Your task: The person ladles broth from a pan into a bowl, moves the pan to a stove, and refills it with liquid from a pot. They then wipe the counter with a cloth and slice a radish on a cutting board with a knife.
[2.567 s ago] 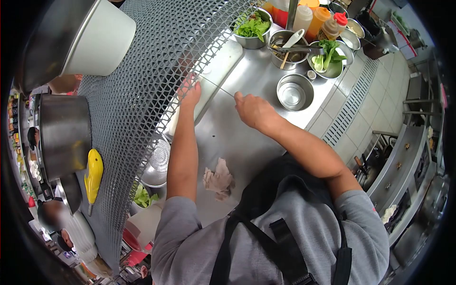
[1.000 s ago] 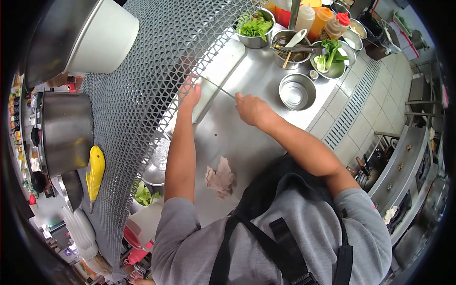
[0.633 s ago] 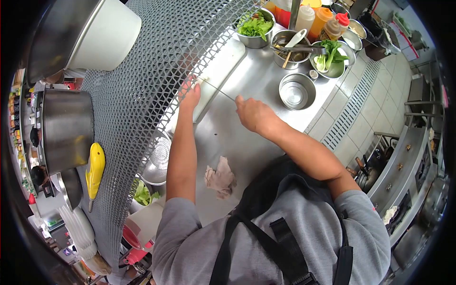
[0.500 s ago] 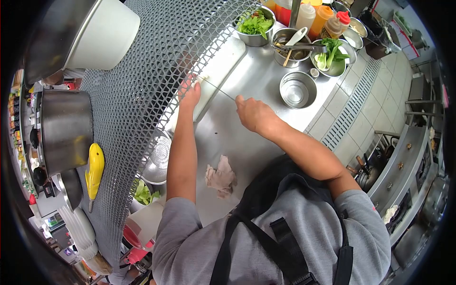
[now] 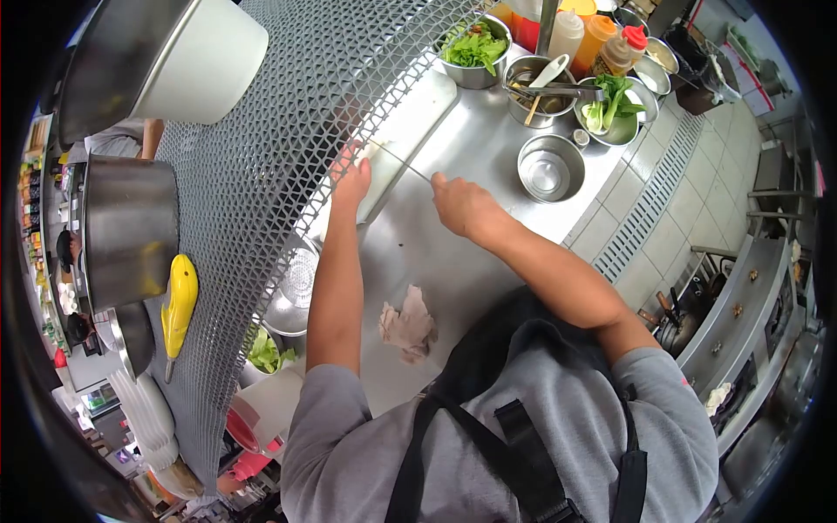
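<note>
My right hand (image 5: 462,203) is closed round the handle of a knife (image 5: 408,163), its thin blade seen nearly edge-on and reaching up and left over the white cutting board (image 5: 418,118). On that board rests my left hand (image 5: 350,179), fingers bent, partly behind the grey mesh shelf. What lies under those fingers is hidden; a small pale bit shows near the knife tip. A crumpled pale cloth (image 5: 408,324) lies on the steel counter (image 5: 384,253) in front of my body.
Along the far side stand a bowl of lettuce (image 5: 475,77), a pot with tongs (image 5: 542,112), a bowl of green vegetables (image 5: 615,131), an empty-looking steel pot (image 5: 551,179) and sauce bottles (image 5: 597,39). The mesh shelf (image 5: 235,174) overhangs the left, carrying large pots and a yellow-handled tool (image 5: 180,301).
The view has shifted slightly, moving most things a little to the right. Both hands keep nearly the same places on and over the board; a person's sleeve shows more at far left.
</note>
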Demonstrator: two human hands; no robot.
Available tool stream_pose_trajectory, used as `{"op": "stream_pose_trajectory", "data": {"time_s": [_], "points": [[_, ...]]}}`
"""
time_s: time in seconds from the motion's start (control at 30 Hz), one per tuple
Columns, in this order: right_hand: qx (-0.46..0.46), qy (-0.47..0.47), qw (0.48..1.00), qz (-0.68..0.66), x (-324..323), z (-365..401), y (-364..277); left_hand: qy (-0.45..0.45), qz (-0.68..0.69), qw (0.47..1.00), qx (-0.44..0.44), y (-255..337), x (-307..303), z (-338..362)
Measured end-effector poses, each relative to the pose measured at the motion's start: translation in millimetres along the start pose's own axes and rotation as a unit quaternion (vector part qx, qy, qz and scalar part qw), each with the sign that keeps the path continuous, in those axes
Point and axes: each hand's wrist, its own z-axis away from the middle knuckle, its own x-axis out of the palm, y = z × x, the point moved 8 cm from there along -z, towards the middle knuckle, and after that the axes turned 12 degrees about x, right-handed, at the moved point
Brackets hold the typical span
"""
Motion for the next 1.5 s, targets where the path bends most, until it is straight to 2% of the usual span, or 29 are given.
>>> {"op": "stream_pose_trajectory", "data": {"time_s": [0.4, 0.5, 0.57, 0.67, 0.7, 0.73, 0.8, 0.87, 0.93, 0.97, 1.07, 1.13, 1.2, 1.37, 1.47, 1.5], "points": [[0.002, -0.011, 1.0, 0.003, -10.6, 19.4, -8.2, 0.004, -0.023, 1.0, 0.0, -2.3, 2.0, 0.3], [0.003, -0.026, 0.999, 0.022, -5.5, 17.7, -6.6, -0.026, 0.019, 0.999, -0.036, 2.1, 0.1, -2.0], [0.006, -0.016, 0.999, 0.029, 14.2, 2.4, 3.1, -0.007, 0.009, 1.0, 0.008, 8.9, -2.6, -1.2], [0.002, 0.007, 0.999, 0.042, 31.9, -12.8, 11.8, -0.016, 0.01, 1.0, -0.023, -0.8, 2.0, 1.6], [-0.001, 0.017, 0.999, 0.043, 31.0, -13.2, 10.6, 0.01, -0.014, 1.0, 0.016, 4.5, -3.0, 0.7], [-0.004, 0.019, 0.999, 0.048, 31.2, -13.0, 9.9, 0.017, -0.013, 1.0, 0.013, 4.0, -5.2, 3.9], [-0.007, 0.029, 0.999, 0.042, 24.4, -12.5, 6.6, -0.054, -0.068, 0.993, -0.077, -8.9, 0.1, 11.5], [-0.016, 0.029, 0.998, 0.052, 19.9, -4.8, 2.8, -0.034, -0.033, 0.994, -0.098, -20.9, 2.8, 22.8], [-0.027, 0.032, 0.997, 0.063, 8.5, 5.4, -5.1, -0.032, -0.012, 0.996, -0.08, -15.6, 0.1, 21.8], [-0.027, 0.03, 0.997, 0.064, 3.4, 11.7, -8.2, -0.072, -0.01, 0.985, -0.159, -23.9, 7.5, 24.6], [-0.032, 0.032, 0.997, 0.069, 0.1, 17.8, -11.3, -0.1, 0.016, 0.979, -0.174, -14.6, 2.5, 22.0], [-0.032, 0.032, 0.997, 0.069, -2.1, 17.8, -11.8, -0.091, 0.001, 0.986, -0.14, -15.1, 4.7, 19.6], [-0.025, 0.028, 0.997, 0.067, -2.6, 18.3, -12.0, -0.104, -0.012, 0.98, -0.169, -22.9, 10.2, 22.8], [-0.019, 0.003, 0.998, 0.058, -4.8, 19.3, -13.0, -0.091, -0.019, 0.985, -0.148, -13.7, 5.6, 22.1], [-0.009, -0.015, 0.999, 0.052, 3.2, 12.9, -10.7, -0.098, -0.016, 0.981, -0.167, -25.2, 13.0, 22.9], [-0.001, -0.023, 0.999, 0.049, 7.7, 9.5, -9.1, -0.097, -0.04, 0.985, -0.138, -24.6, 14.0, 23.2]]}}
